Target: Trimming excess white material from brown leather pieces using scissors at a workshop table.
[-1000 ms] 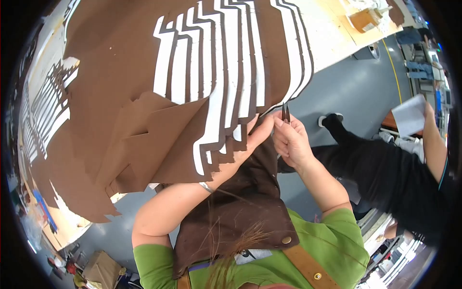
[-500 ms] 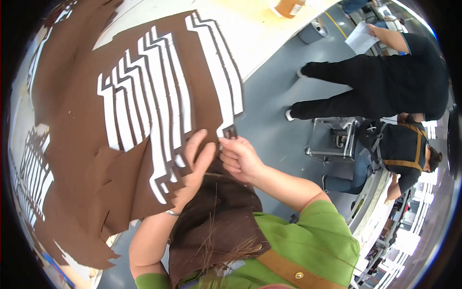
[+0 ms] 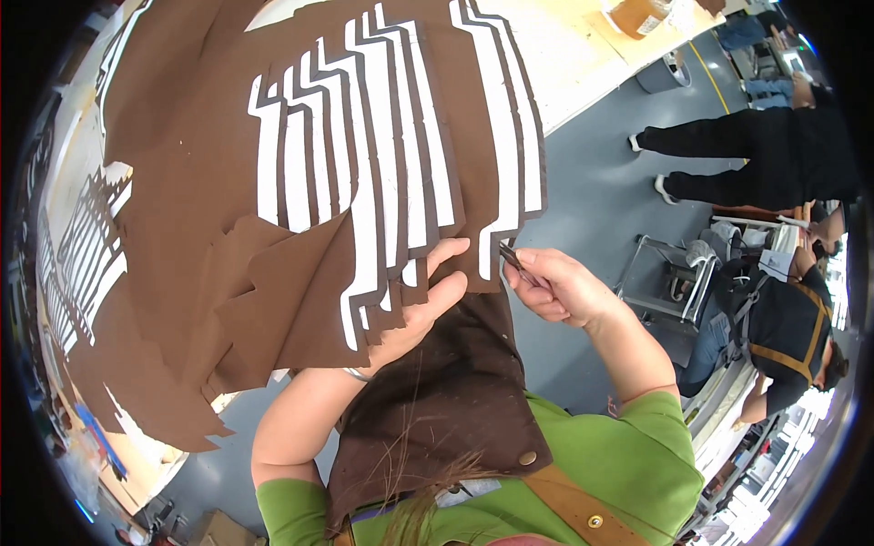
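A big brown sheet (image 3: 173, 227), leather-like, with white stepped strips (image 3: 501, 109) edged in dark grey, hangs over the table edge toward me. My left hand (image 3: 423, 309) lies at its near edge, fingers stretched and apart. The jagged edge of a folded-over part covers some of that palm. Just right of the sheet's near right corner, my right hand (image 3: 564, 287) is closed in a pinch. Between its thumb and fingers sits a small thin dark piece (image 3: 509, 256), its tip close to the sheet's edge; its kind I cannot make out.
On the pale table (image 3: 583, 68) at the far right stands an amber container (image 3: 635, 16). A grey bin (image 3: 663, 75) is on the floor beyond. Two people are at the right, one standing in black (image 3: 746, 155), one near a metal-framed cart (image 3: 669, 278).
My right hand has come off the sheet's corner a little to the right, showing the dark piece in its pinch. My left hand stays at the sheet's edge. The whole view has shifted.
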{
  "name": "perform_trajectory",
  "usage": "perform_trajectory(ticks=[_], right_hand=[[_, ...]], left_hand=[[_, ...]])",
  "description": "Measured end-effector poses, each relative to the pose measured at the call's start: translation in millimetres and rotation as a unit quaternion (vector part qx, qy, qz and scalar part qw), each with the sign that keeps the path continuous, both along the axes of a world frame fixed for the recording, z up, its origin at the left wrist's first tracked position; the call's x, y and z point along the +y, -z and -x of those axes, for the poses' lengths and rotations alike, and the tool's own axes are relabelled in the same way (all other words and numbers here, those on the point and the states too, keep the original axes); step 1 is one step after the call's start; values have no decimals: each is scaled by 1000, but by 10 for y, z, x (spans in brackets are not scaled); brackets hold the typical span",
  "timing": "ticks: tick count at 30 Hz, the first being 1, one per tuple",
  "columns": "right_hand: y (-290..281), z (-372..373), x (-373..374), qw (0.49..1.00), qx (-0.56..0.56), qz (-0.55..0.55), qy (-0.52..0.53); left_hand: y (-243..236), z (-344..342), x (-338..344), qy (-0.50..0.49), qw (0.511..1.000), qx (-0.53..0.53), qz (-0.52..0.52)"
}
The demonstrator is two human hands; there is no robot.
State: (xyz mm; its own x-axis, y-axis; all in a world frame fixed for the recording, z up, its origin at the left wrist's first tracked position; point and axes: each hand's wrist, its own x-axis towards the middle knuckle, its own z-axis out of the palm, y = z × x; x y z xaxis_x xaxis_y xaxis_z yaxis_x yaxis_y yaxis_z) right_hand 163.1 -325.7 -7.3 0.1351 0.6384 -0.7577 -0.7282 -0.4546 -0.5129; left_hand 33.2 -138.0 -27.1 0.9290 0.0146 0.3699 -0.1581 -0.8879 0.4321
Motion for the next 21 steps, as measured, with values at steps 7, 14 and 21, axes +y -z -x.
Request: perform_trajectory(ticks=[7,14,21], right_hand=[[-49,-66,109,1000,-19,-10,-6],[-11,-84,132,1000,-24,-1,3],[17,-63,89,1000,-15,3,7]], left_hand=[[-62,-13,1,2,1000,5,-4],[-13,-28,29,12,1000,12,0],[-9,-4,25,19,1000,16,-13]])
